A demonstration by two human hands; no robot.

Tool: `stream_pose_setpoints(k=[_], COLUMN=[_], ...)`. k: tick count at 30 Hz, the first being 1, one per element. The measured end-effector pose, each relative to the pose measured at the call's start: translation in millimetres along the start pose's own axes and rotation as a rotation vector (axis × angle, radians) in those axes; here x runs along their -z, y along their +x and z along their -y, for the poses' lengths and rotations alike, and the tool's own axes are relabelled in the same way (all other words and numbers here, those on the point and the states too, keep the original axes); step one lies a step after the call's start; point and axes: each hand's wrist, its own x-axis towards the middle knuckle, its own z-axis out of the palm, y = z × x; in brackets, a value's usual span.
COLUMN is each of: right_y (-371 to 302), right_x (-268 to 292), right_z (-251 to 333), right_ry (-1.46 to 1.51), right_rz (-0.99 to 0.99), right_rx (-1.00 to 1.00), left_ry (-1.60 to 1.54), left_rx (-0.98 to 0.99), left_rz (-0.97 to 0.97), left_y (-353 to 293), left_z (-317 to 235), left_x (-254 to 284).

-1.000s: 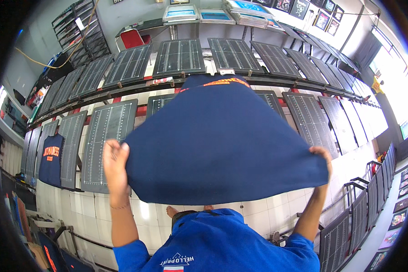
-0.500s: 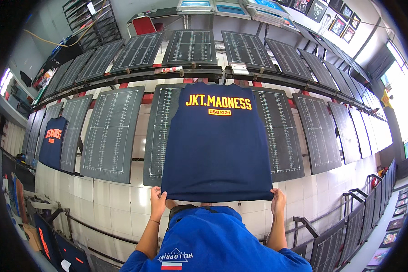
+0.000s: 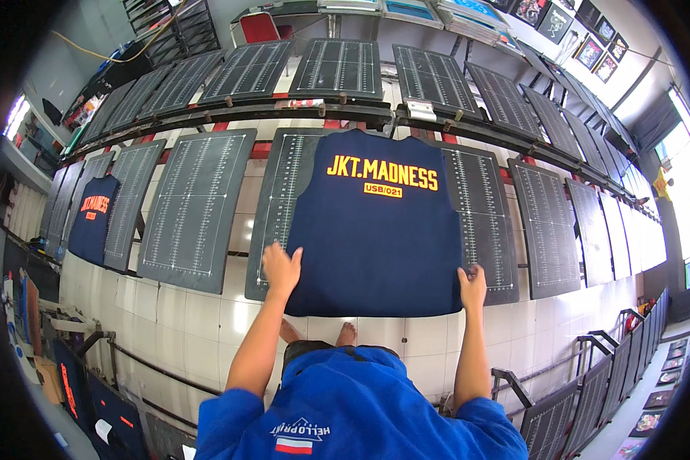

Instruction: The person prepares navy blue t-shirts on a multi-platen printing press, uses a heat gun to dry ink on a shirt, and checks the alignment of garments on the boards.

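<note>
A navy sleeveless shirt piece (image 3: pixel 376 245) with orange-yellow lettering near its top lies flat over a dark printing board (image 3: pixel 487 230) marked with white rulers. Its lower hem hangs over the board's near edge. My left hand (image 3: pixel 282 270) is raised just beside the piece's left edge, thumb and fingers apart, with nothing in it. At the opposite edge, my right hand (image 3: pixel 473 287) is by the cloth a little above the lower corner. Its thumb is toward the fabric and apart from the bent fingers.
Similar ruled boards (image 3: pixel 198 203) stand in rows on both sides and behind a dark rail (image 3: pixel 268 116). Another navy piece (image 3: pixel 93 222) with orange lettering lies on a board at far left. Metal frames and boards (image 3: pixel 602 376) are behind me on the right.
Both hands have let go of the hem's lower corners and moved up along the piece's sides. The hem has settled against the board's near edge. The view has shifted slightly.
</note>
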Motion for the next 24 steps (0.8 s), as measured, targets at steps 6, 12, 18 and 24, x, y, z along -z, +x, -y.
stream_pose_setpoints(k=[6, 12, 18, 24], right_y=[38.6, 24.6, -3.6, -1.6], right_x=[-33.9, -22.5, 4.8, 62.7], right_z=[1.7, -30.5, -20.9, 84.7], right_ry=[-0.35, 0.608, 0.779, 0.964], right_rz=[0.33, 0.594, 0.681, 0.315], right_rx=[-0.175, -0.288, -0.632, -0.1], left_ry=[0.069, -0.672, -1.23, -1.67], left_rx=[0.258, 0.353, 0.514, 0.357], left_rz=[0.357, 0.724, 1.039, 0.909], left_y=[40.7, 29.0, 0.6, 51.1], left_z=[-21.5, 14.9, 65.3, 79.9], left_x=[-23.2, 8.8, 41.5, 136.1])
